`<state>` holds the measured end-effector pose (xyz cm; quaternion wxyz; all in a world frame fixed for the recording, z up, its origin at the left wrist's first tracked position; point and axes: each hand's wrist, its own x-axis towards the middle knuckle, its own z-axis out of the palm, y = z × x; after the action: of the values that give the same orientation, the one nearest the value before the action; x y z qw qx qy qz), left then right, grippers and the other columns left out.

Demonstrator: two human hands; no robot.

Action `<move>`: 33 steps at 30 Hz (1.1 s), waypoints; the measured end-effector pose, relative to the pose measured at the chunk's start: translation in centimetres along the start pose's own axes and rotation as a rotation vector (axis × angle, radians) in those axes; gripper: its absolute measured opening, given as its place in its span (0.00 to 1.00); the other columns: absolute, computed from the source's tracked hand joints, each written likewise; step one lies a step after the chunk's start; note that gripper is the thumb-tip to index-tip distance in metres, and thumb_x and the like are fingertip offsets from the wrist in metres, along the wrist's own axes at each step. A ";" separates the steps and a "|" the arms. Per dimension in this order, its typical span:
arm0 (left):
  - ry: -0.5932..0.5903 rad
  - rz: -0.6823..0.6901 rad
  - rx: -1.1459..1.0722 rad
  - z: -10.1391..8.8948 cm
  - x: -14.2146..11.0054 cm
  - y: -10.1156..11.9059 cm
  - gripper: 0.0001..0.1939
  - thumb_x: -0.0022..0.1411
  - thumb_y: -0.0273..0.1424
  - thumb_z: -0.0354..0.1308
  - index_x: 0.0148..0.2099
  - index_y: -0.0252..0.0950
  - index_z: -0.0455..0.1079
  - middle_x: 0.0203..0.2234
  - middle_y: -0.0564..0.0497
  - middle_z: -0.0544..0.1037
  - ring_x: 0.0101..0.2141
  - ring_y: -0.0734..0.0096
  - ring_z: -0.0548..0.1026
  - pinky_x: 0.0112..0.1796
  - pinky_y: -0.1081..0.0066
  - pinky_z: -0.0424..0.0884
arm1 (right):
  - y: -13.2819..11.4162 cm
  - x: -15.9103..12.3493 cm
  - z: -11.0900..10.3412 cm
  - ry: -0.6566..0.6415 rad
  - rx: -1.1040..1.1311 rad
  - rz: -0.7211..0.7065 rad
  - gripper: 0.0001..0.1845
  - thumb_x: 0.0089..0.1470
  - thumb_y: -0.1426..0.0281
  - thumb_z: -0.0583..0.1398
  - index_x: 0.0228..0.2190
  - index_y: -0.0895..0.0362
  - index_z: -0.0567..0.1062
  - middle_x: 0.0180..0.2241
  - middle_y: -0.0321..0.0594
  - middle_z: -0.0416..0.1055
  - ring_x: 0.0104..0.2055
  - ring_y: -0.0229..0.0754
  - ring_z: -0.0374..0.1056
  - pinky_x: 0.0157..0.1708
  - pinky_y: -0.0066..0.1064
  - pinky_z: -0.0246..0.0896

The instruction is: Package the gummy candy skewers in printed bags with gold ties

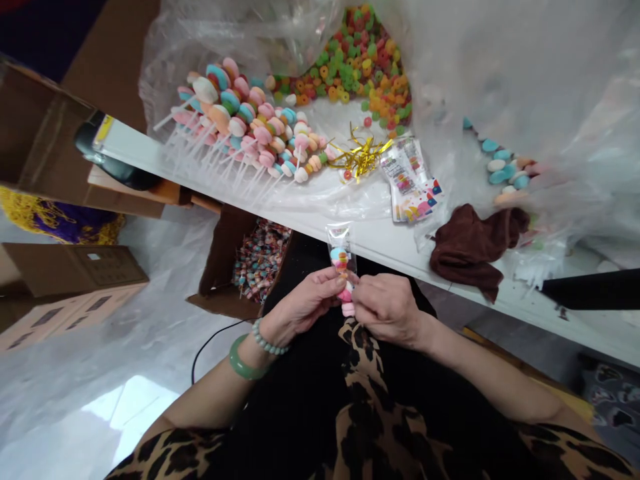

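While we look down over a white table lined with clear plastic sheeting, rows of pastel gummy skewers lie beside a heap of small coloured gummies, and a brown cloth sits nearer the table's edge. Below that edge, above our lap, we hold a candy skewer inside a clear bag, its long axis pointing up toward the table, its pink lower end showing beneath our hands. Our left hand is closed on the skewer and bag from one side; our right hand, touching it, closes from the other. The bag's top almost meets the table edge in view, leaving little room there.
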<state>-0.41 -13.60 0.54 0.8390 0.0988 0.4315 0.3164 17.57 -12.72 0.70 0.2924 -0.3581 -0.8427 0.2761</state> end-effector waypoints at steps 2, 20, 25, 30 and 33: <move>0.032 0.046 -0.013 0.2 0.4 0.1 0.13 0.51 0.34 0.71 0.34 0.31 0.74 0.26 0.51 0.74 0.27 0.77 0.72 0.31 0.76 0.71 | 0.3 0.1 -0.1 0.063 0.090 0.127 0.09 0.56 0.75 0.55 0.25 0.55 0.71 0.22 0.34 0.68 0.24 0.35 0.62 0.28 0.28 0.55; 0.231 0.404 -0.099 3.2 5.0 1.9 0.17 0.46 0.38 0.72 0.31 0.31 0.73 0.25 0.52 0.75 0.26 0.76 0.73 0.30 0.74 0.72 | 1.7 0.5 0.7 0.111 0.783 0.838 0.16 0.59 0.57 0.56 0.29 0.56 0.72 0.15 0.28 0.56 0.18 0.32 0.52 0.20 0.27 0.47; 0.262 0.401 0.133 3.0 5.2 0.9 0.19 0.56 0.45 0.63 0.40 0.33 0.76 0.29 0.48 0.78 0.27 0.72 0.75 0.32 0.71 0.72 | 2.8 1.0 1.5 0.231 1.011 0.923 0.16 0.56 0.57 0.58 0.26 0.57 0.70 0.11 0.26 0.54 0.14 0.30 0.45 0.16 0.27 0.37; 0.558 0.857 0.743 1.4 5.3 0.6 0.10 0.59 0.37 0.62 0.40 0.38 0.76 0.32 0.50 0.80 0.32 0.70 0.76 0.36 0.71 0.70 | 3.8 0.9 1.7 0.230 1.259 0.973 0.15 0.53 0.58 0.61 0.28 0.58 0.73 0.09 0.24 0.52 0.12 0.29 0.41 0.15 0.26 0.34; 0.582 1.033 1.064 0.9 5.5 0.8 0.07 0.62 0.34 0.59 0.39 0.38 0.77 0.32 0.50 0.81 0.33 0.70 0.76 0.37 0.71 0.70 | 3.7 0.9 1.6 0.220 1.300 0.955 0.15 0.54 0.59 0.61 0.28 0.59 0.73 0.09 0.24 0.53 0.11 0.28 0.41 0.15 0.25 0.34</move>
<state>2.29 -9.46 -2.17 0.2799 0.5870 0.6261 0.4302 17.57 -10.26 -2.63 0.3738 -0.4627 -0.2370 0.7681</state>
